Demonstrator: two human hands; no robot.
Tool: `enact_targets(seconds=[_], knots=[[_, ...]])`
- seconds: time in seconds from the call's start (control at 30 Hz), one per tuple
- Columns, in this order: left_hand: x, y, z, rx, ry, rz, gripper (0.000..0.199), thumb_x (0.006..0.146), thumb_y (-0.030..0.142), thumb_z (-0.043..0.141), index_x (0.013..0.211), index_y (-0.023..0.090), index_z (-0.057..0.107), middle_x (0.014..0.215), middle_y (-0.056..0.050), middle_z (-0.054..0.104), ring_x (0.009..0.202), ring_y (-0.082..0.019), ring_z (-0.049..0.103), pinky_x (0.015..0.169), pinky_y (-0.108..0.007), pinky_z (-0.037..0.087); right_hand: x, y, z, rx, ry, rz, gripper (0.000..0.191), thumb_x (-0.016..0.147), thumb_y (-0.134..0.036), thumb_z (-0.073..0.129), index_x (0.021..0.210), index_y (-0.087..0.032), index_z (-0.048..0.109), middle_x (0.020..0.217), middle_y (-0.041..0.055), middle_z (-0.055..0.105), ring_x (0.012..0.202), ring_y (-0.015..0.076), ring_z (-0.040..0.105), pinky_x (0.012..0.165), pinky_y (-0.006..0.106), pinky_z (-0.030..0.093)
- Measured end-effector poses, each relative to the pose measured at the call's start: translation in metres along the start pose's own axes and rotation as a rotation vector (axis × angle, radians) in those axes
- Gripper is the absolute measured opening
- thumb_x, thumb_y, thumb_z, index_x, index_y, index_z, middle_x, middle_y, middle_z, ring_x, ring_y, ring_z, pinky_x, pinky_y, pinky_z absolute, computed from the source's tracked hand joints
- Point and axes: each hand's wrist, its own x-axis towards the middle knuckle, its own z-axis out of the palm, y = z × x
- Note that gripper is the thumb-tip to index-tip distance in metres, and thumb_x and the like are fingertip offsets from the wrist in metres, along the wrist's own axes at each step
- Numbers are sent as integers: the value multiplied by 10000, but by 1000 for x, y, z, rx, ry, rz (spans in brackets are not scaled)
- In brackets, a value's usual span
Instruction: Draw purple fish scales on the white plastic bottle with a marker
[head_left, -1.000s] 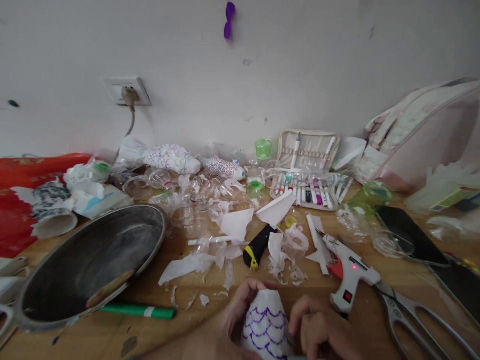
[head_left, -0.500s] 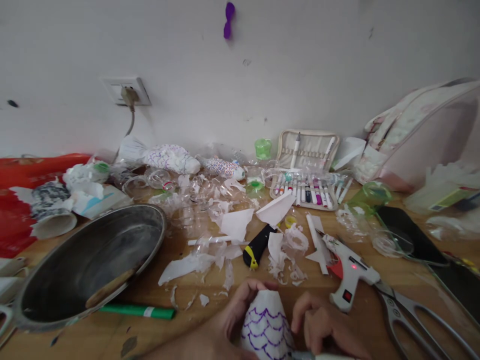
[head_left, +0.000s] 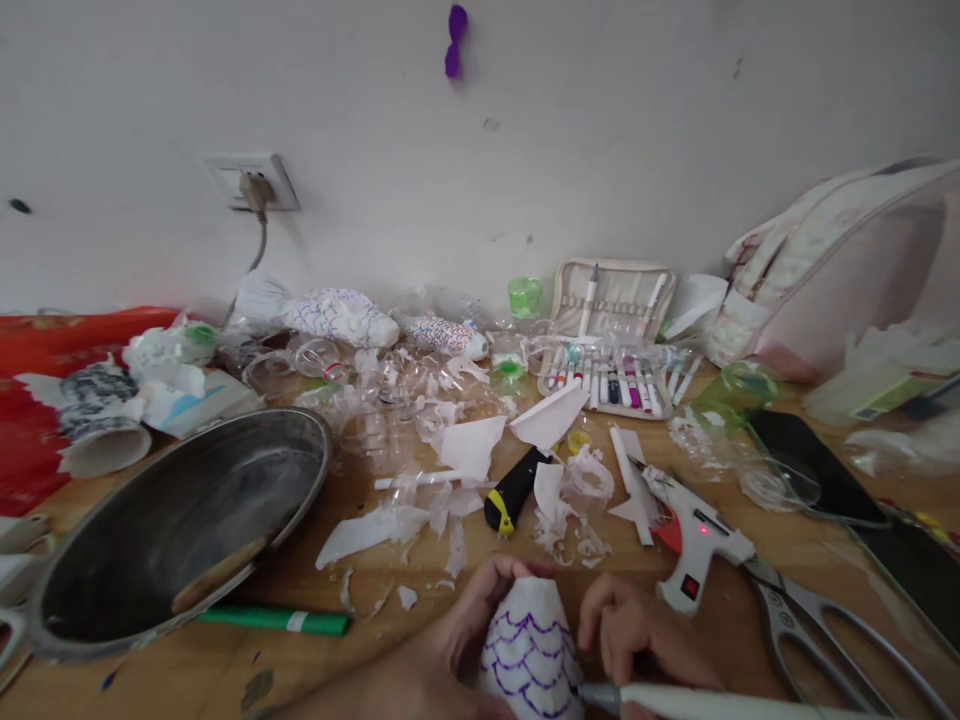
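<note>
Head view, only view.

Workpiece: the white form stands near the middle of the near edge of the tabletop, narrow end up, with purple scale lines drawn in rows across its face. Its base is cut off by the bottom of the view.

Left hand: the grip is closed around the left side of the form, one digit passing behind the narrow end. It steadies the form.

Right hand: the fingers are curled at the form's right side. The grip is drawn in on the pen, though part of the contact is hidden. The barrel points right; the grey tip end meets the lower right side of the form. Whether the nib is pressing cannot be confirmed.

Change: over the last second the pen has risen from the bottom border into clear view, while the form and left hand have stayed nearly in place. In judgement, this puts the pen at the row ends on the right side, with marking there under way and incomplete.

Surroundings: the glue gun and scissors lie toward the near right corner; the cutter lies beyond the form. The basin occupies the left side. The pen case stands open along the far edge.
</note>
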Motion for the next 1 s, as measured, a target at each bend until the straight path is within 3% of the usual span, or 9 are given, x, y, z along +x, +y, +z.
enact_targets(seconds=[0.03,0.1,0.3,0.47,0.57,0.67,0.83,1.0], knots=[[0,0,0,-7,2,-4,633,661,314,776,1158,309,383,1152,-6,376,1087,-189,439,910,-361,305,-1,5,3,56,136,-73,358,860,-545,471,675,-241,509,635,12,575,586,177,585,536,258,467],[0,0,0,-15,8,-10,619,654,311,780,1137,304,393,1159,-6,373,1087,-189,436,912,-360,309,-3,15,9,81,218,-134,335,830,-497,508,632,-229,477,610,5,551,532,158,542,462,236,389],[-1,-2,-1,-2,9,7,636,655,314,777,1168,323,400,1189,-18,381,1129,-220,429,941,-396,308,-1,24,11,68,118,-197,293,828,-460,505,656,-225,483,567,-9,533,540,157,570,460,219,388],[-2,0,-1,11,63,11,644,605,318,801,1129,299,429,1305,-41,330,1198,-261,393,967,-408,303,0,17,11,137,206,-161,312,872,-457,507,673,-218,484,605,-1,569,562,147,575,496,219,449],[-2,2,-5,25,40,-23,669,579,291,815,1122,286,425,1205,-40,431,1140,-245,440,942,-401,314,-4,18,14,230,258,-137,244,886,-418,517,735,-227,498,600,-13,551,582,154,587,522,231,480],[-1,2,-8,64,41,-23,702,531,214,835,1110,274,441,1128,-26,503,1077,-225,477,918,-383,319,-10,22,15,257,221,-143,181,891,-373,521,784,-227,526,629,0,562,618,170,611,539,242,492],[2,-1,-5,-119,42,13,642,553,178,815,1091,267,476,1115,-21,535,1044,-207,523,849,-325,357,-13,27,17,264,258,-148,152,881,-360,535,804,-229,541,621,-6,510,659,195,628,571,274,521],[4,-8,-3,-236,11,61,659,604,122,771,1181,284,494,1169,-21,512,1092,-198,509,891,-317,364,-8,24,21,260,333,-273,165,869,-371,554,798,-224,534,581,-19,484,611,186,635,528,254,529]])
